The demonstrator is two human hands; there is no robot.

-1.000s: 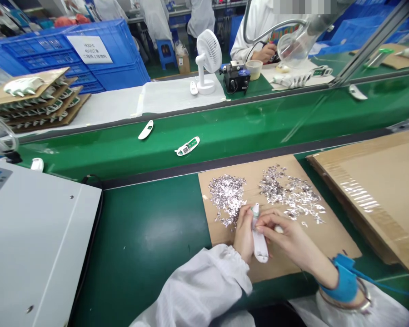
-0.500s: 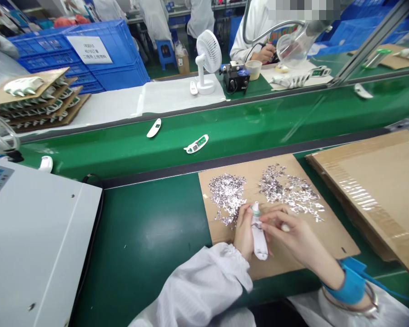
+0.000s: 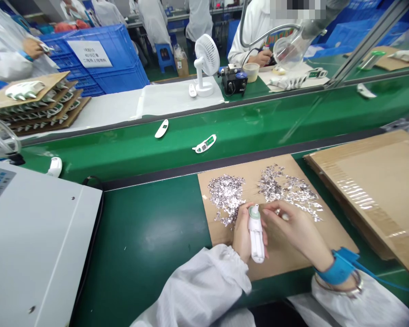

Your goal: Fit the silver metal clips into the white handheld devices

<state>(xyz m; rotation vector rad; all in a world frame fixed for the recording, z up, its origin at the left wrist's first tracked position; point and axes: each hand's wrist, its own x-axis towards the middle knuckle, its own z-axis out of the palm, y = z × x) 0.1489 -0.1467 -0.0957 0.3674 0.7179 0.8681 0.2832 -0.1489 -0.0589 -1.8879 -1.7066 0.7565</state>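
Note:
My left hand (image 3: 242, 234) is closed around a white ear thermometer (image 3: 256, 240), held tip up over the cardboard sheet. The thermometer has a pale green ring below its tip and a long open hollow facing me. Just right of the tip, my right hand (image 3: 293, 227) is apart from it, thumb and forefinger pinched together; whatever lies between them is too small to make out. A small cream-coloured spot shows among its curled fingers. Small shiny metal pieces lie beyond the hands in a left pile (image 3: 226, 193) and a right pile (image 3: 289, 188).
A cardboard sheet (image 3: 221, 234) bears both piles. Taped cardboard (image 3: 368, 181) lies right, a white metal box (image 3: 44, 245) left. Thermometer halves (image 3: 205, 144) lie on the green conveyor belt (image 3: 122, 145). Across it are a fan (image 3: 206, 56) and people. A blue wrist strap's cord runs right.
My right hand has drawn back from the thermometer, which is turned to show its hollow more fully. Housing parts on the belt have shifted right. A person's arm has appeared at the upper left.

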